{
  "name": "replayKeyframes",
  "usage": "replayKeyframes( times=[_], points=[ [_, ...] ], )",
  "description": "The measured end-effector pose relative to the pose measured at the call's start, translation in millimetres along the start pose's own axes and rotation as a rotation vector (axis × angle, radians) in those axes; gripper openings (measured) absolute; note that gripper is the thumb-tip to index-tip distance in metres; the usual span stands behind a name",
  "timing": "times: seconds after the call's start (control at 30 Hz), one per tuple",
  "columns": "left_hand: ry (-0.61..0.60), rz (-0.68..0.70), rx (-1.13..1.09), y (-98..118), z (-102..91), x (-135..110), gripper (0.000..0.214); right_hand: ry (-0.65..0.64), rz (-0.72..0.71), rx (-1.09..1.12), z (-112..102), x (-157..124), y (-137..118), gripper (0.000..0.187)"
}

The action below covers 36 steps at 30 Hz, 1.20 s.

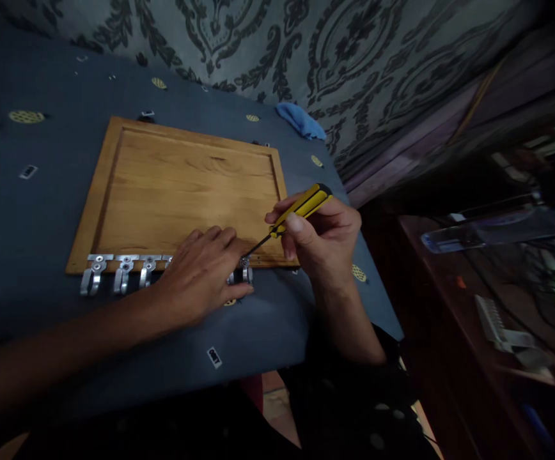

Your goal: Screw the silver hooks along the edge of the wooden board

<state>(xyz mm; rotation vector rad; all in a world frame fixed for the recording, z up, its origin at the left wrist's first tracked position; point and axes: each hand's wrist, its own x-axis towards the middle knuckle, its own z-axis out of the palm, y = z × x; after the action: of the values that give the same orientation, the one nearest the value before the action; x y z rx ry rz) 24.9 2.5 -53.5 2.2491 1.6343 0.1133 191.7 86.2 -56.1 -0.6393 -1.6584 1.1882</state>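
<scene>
A wooden panel with a raised frame lies flat on the cloth-covered surface. Along its near edge runs a silvery metal hook rail with several hooks sticking out past the wood. My left hand is laid over the right part of this rail, thumb below a hook and fingers over the wood, holding it against the panel; some hooks are hidden beneath. My right hand grips a yellow and black screwdriver by its handle. The shaft slants down left, its tip at the rightmost hook's plate, beside my left index finger.
A blue cloth lies at the back right of the blue, pineapple-printed cover. Behind stands a wall with patterned covering. To the right, a dark red-brown table carries cables and a grey-white item.
</scene>
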Motion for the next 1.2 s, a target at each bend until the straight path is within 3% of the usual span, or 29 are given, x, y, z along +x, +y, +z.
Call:
replayKeyframes(
  times=[0.17,0.33,0.5,0.7,1.07,1.2],
  points=[
    [0.008,0.005,-0.011,0,0.1,0,0.038,0.086,-0.022,-0.066,6,0,-1,0.037],
    [0.001,0.006,-0.013,0,-0.3,-1,0.039,0.182,-0.110,-0.088,5,-1,1,0.033],
    [0.011,0.012,0.001,0,0.3,-1,0.038,0.145,-0.081,-0.074,6,-2,-1,0.029],
    [0.122,0.051,0.004,-4,7.1,-2,0.039,0.129,-0.026,-0.124,10,-3,-5,0.034],
    [0.051,0.027,-0.012,-2,2.3,-2,0.036,0.000,0.010,-0.028,0,-4,0,0.027],
    [0.063,0.037,0.015,-2,2.5,-1,0.037,0.021,0.014,-0.045,3,-3,-1,0.026]
  ],
)
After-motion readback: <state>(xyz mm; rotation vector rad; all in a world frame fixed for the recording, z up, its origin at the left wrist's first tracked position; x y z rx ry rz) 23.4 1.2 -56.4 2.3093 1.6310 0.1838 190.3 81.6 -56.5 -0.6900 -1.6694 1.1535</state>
